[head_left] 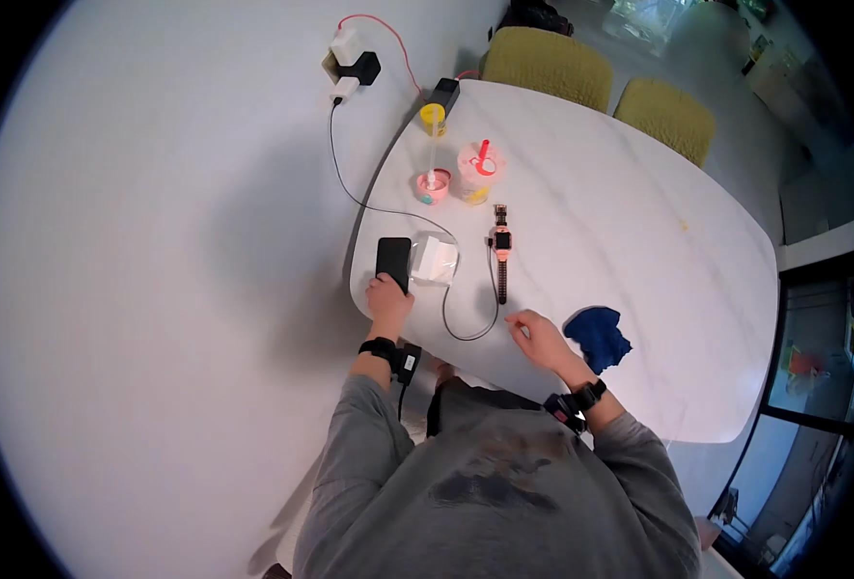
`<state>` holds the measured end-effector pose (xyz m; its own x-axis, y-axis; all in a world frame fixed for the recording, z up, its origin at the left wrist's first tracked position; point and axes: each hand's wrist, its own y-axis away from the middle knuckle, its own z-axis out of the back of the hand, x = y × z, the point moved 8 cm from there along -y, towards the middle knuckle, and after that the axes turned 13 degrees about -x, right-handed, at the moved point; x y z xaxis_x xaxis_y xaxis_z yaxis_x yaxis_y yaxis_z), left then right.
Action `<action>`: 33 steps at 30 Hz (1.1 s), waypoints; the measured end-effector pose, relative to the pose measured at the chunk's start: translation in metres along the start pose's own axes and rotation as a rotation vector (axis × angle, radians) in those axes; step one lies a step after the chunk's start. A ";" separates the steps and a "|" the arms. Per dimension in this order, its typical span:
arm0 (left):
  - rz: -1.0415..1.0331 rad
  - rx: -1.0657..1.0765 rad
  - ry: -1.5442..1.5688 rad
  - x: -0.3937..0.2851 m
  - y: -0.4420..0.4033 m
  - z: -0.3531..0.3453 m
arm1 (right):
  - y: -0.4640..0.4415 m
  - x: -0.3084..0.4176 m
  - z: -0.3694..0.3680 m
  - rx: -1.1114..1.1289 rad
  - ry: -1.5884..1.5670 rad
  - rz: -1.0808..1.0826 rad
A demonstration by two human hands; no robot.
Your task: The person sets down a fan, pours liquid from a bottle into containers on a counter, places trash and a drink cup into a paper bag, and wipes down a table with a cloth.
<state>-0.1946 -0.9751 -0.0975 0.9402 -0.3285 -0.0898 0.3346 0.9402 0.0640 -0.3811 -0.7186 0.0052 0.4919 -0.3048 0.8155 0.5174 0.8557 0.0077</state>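
While the left hand (388,301) held the near end of the black phone (393,259), the phone lay on the white table (668,261), toward its left end and close to the rounded edge on the wall side. The fingers were closed over that near end; their exact grip underneath could not be told. To the left, only a narrow margin of tabletop separated the phone from the edge, with the wall (176,251) beyond it. On its right side, the white packet (435,260) sat just beside it, leaving little room for sideways movement.

A dark cable (468,338) came over the left edge from the white plug (345,90), passed behind the packet and looped around its right side, its bend near the front edge, then ran to the smartwatch (502,240), which lay with its strap stretched lengthwise. The right hand (535,340) was near the strap's near end, above the front edge, its fingers loosely bent and gripping nothing visible.

Farther right, the blue cloth (599,338) lay crumpled near the front edge; from the watch, a broad stretch of tabletop reached toward the right edge, giving more room on that side. Beyond the packet stood the pink container (433,186) and the cup (477,178) with a red straw, close together. The yellow-topped container (434,118) stood near the far left edge.
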 end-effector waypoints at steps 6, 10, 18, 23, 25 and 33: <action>0.068 0.112 -0.296 -0.010 -0.004 -0.018 | -0.073 0.037 -0.072 -0.099 0.087 0.128; 0.033 0.109 -0.146 0.004 -0.010 -0.010 | -0.102 0.025 -0.104 -0.181 0.208 0.031; 0.057 0.179 0.849 0.077 -0.003 0.039 | -0.111 0.031 -0.159 -0.071 0.218 0.031; 0.171 0.421 1.337 0.072 0.004 0.019 | -0.112 0.052 -0.203 0.111 0.057 -0.037; 0.135 0.454 1.340 0.073 -0.001 -0.009 | -0.116 0.047 -0.213 0.102 -0.005 -0.067; -0.107 0.059 0.121 0.038 -0.010 0.046 | -0.116 0.048 -0.222 0.083 -0.082 -0.109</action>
<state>-0.1592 -1.0015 -0.0563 0.8856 -0.4099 -0.2183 0.4391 0.8922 0.1058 -0.2623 -0.9254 -0.0852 0.3754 -0.3649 0.8520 0.5033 0.8521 0.1432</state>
